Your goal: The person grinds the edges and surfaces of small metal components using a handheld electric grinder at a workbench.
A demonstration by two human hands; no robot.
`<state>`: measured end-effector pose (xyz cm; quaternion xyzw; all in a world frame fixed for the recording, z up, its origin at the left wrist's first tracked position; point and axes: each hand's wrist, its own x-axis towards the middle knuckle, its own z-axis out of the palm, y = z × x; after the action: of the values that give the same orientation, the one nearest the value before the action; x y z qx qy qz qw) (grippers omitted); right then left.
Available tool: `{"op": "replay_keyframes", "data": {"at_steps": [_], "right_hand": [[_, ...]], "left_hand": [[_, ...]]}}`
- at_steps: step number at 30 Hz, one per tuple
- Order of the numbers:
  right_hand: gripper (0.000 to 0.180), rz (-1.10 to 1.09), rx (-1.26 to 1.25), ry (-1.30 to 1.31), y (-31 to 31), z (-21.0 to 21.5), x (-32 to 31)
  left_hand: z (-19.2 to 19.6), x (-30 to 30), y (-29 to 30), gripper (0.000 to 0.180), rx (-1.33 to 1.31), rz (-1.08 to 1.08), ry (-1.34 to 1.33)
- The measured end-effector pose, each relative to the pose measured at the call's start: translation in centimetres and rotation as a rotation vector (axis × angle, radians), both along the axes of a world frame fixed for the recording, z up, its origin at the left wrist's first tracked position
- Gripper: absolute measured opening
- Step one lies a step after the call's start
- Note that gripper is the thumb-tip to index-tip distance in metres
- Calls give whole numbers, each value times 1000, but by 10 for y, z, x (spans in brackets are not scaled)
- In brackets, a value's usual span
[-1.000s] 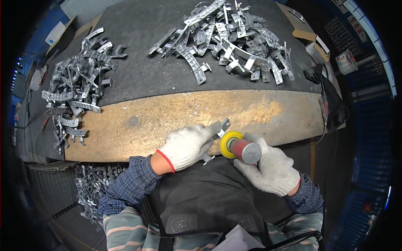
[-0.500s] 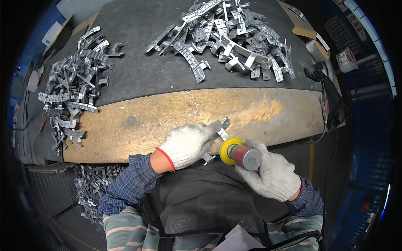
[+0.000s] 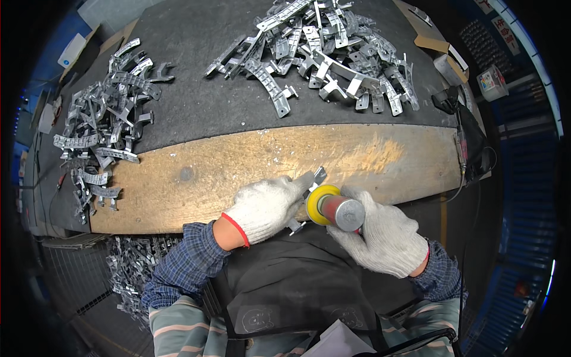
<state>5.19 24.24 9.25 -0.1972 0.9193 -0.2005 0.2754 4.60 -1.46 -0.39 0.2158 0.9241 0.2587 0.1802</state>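
My left hand (image 3: 269, 205), in a white knit glove with a red cuff edge, is closed round a grey metal bracket (image 3: 319, 175) at the front edge of the wooden board (image 3: 226, 157). Only the bracket's two ends show; the glove and the tool hide its middle. In my gloved right hand (image 3: 386, 235) is a small handheld sander (image 3: 342, 213) with a red body, a grey round end and a yellow disc (image 3: 320, 201). The disc overlaps the bracket just right of my left fingers; whether it touches, I cannot tell.
Loose metal brackets lie in a large pile (image 3: 333, 53) at the back and a smaller pile (image 3: 113, 113) at the left. Below the table's left edge, a wire basket holds many more brackets (image 3: 134, 273). A black bag-like item (image 3: 476, 143) hangs at the right edge.
My right hand has moved the sander slightly left, so its disc covers more of the bracket. My left hand keeps its grip in nearly the same place.
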Motion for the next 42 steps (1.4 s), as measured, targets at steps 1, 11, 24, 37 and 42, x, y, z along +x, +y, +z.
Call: {"op": "replay_keyframes", "data": {"at_steps": [1,11,24,37,42], "right_hand": [[72,0,2,-2,2,0,2],[72,-75,-101,75,38,-14,26],[69,-59,-62,34,20,-3,4],[74,18,-92,-103,6,2,25],[80,202,-127,-78,-15,-8,13]], "left_hand": [[0,-1,0,58,2,0,-2],[2,-5,0,52,22,7,-84],[-6,4,-1,49,28,40,-9],[6,-28,-15,48,292,184,-504],[4,-26,-15,47,321,135,-416]]}}
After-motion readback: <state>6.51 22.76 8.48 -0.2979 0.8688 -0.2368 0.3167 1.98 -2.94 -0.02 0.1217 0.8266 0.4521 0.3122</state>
